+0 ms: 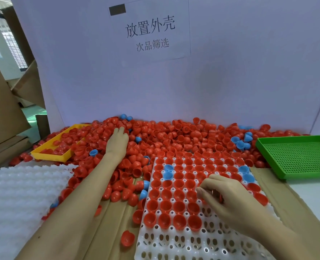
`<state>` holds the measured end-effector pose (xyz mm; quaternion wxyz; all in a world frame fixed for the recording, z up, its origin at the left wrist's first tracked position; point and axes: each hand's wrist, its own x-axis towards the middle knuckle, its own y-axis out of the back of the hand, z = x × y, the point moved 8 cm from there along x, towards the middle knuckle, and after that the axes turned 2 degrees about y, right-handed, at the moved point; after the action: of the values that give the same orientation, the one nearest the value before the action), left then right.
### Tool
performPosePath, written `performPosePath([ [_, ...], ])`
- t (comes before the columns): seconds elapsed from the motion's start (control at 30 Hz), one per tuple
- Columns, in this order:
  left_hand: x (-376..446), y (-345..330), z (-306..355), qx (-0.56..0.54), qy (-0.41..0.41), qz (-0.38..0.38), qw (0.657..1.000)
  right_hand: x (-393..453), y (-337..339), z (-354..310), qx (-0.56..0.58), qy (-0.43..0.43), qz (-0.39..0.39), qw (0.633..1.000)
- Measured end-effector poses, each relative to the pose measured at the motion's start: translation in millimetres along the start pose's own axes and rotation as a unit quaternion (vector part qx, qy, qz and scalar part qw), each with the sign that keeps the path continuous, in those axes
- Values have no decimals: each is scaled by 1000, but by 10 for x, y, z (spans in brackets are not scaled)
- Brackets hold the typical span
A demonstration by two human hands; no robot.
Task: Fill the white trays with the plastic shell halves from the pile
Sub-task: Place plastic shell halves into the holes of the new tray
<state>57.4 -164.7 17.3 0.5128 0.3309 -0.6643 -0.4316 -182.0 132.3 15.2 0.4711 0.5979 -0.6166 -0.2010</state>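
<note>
My left hand [118,142] lies flat in the shell pile [174,139]; my right hand [228,196], grip curled, contents unclear, covers the half-filled white tray [174,239]. Yellow tray [50,155] left, green tray [298,156] right. Sign [149,29]: "放置外壳 次品筛选".

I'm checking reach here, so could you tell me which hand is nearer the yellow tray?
Left. The left hand rests on the pile just right of the yellow tray; the right hand is over the white tray.
</note>
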Motion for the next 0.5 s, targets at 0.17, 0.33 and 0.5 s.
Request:
performPosePath([
  [0.17, -84, 134, 83, -4, -45, -14, 999, -6, 12, -20, -6, -4, -2, 1000],
  [0.33, -418, 626, 140, -99, -60, 93, 989, 0, 40, -24, -2, -8, 0, 1000],
  [0.5, -1106, 1164, 551, -436, -79, 144, 885, 2, 91, -32, 19, -4, 43, 999],
])
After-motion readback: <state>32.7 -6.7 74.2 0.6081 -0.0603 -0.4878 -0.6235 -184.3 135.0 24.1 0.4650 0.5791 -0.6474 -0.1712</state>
